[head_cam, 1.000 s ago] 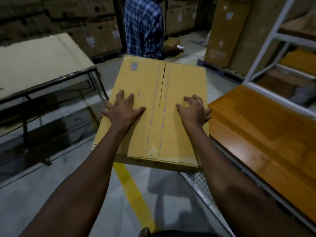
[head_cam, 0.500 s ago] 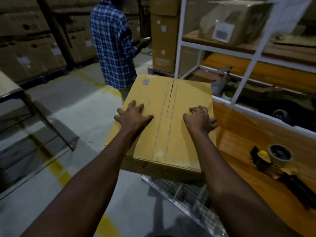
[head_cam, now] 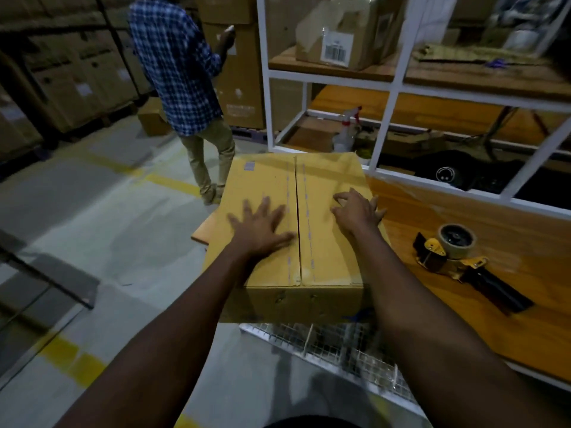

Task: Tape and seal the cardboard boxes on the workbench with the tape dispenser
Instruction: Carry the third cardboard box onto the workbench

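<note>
A tan cardboard box [head_cam: 321, 177] rests at the left end of the wooden workbench [head_cam: 525, 273], its two top flaps closed along a centre seam. My left hand [head_cam: 261, 225] lies flat on the left flap with fingers spread. My right hand [head_cam: 355, 211] presses on the right flap with fingers curled, near the box's right edge. A yellow and black tape dispenser [head_cam: 457, 257] with a roll of brown tape lies on the bench to the right of the box, apart from both hands.
A person in a blue checked shirt [head_cam: 179, 63] stands on the floor just beyond the box. A white shelf frame [head_cam: 386, 97] with boxes and a spray bottle [head_cam: 346, 134] rises behind the bench. A wire mesh rack [head_cam: 324, 341] sits below the box. Stacked cartons line the left.
The box has come rightward onto the bench end, and my view has swung right, bringing the tape dispenser and shelves closer. Both hands stay pressed on the flaps.
</note>
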Available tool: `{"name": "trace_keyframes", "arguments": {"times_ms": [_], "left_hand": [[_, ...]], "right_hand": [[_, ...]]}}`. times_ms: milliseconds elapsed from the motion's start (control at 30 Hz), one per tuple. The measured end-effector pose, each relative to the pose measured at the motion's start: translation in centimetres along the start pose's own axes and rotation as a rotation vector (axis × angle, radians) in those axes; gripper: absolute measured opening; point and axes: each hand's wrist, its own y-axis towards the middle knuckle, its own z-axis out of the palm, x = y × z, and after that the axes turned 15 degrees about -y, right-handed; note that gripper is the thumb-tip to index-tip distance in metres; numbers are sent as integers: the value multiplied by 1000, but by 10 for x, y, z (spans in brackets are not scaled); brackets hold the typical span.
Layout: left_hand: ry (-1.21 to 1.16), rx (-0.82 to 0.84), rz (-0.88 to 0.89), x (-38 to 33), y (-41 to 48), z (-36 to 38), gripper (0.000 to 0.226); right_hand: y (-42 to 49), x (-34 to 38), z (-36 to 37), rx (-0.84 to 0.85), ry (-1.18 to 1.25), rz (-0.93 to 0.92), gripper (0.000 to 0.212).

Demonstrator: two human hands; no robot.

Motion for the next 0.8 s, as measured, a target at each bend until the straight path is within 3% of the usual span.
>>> {"name": "trace_keyframes", "arguments": {"times_ms": [133,233,600,800], "left_hand": [[68,216,445,-33,-19,23,106],[172,246,546,-45,-23,41,106],[80,111,304,-99,-11,72,95],[4,25,123,-146,-2,89,93]], "right_hand": [[-16,-6,-1,-108,70,51,38],[-27,-19,-7,-143,62,85,41],[-58,-122,-31,-277,91,251,48],[-63,-202,-11,-279,15,520,49]]}}
